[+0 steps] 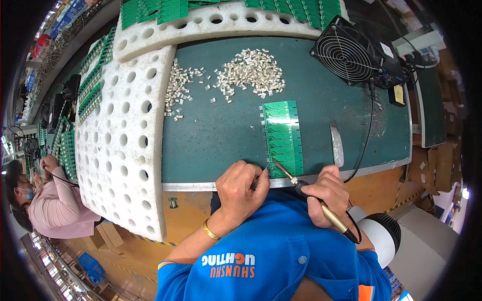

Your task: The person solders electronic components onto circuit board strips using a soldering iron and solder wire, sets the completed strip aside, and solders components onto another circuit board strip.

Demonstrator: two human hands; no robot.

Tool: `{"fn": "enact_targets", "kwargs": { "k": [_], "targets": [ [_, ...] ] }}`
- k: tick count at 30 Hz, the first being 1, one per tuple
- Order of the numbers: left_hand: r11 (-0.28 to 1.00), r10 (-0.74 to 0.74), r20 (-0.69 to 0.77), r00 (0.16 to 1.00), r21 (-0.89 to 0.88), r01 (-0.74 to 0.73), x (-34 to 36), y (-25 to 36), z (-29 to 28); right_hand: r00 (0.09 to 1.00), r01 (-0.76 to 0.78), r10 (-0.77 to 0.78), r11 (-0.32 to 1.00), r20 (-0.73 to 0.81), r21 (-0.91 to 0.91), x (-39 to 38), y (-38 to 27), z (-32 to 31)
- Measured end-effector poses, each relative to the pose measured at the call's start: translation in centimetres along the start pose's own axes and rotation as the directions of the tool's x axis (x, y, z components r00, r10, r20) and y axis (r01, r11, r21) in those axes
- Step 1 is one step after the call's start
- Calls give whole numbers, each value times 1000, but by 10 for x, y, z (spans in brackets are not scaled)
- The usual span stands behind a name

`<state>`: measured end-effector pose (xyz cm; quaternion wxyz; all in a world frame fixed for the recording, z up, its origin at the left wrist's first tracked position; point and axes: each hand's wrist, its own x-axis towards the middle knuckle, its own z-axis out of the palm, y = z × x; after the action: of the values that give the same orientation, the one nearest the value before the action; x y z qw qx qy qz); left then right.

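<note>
A green circuit board panel (283, 133) lies on the bench's green mat, small pins along its left edge. My right hand (326, 195) grips a soldering iron (332, 216), its metal tip resting at the panel's lower left part. My left hand (241, 188) is closed at the bench's front edge, just left of the tip, pinching a thin wire, apparently solder. Loose white pin connectors (251, 70) lie in heaps beyond the panel. A crumpled silvery strip (335, 144) lies right of it.
Perforated white foam sheets (120, 155) with stacked green boards (93, 75) cover the left and back. A black fan (346, 50) with cables stands at back right. A masked co-worker (60, 210) works at far left. A small spool (173, 203) sits below the bench edge.
</note>
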<state>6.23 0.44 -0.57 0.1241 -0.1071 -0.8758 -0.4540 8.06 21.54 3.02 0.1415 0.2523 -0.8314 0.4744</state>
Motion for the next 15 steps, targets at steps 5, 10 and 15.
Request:
{"fn": "enact_targets", "kwargs": {
  "k": [5,10,15],
  "targets": [
    [1000,-6,2,1000,1,6,0,0,0,1000,-5,5,1000,-4,0,0,0,1],
    [1000,-12,1,1000,0,12,1,2,1,1000,-9,9,1000,-3,-1,0,0,0],
    [1000,-3,-2,1000,10,3,2,2,1,1000,-10,10,1000,-4,1,1,0,0]
  ]
}}
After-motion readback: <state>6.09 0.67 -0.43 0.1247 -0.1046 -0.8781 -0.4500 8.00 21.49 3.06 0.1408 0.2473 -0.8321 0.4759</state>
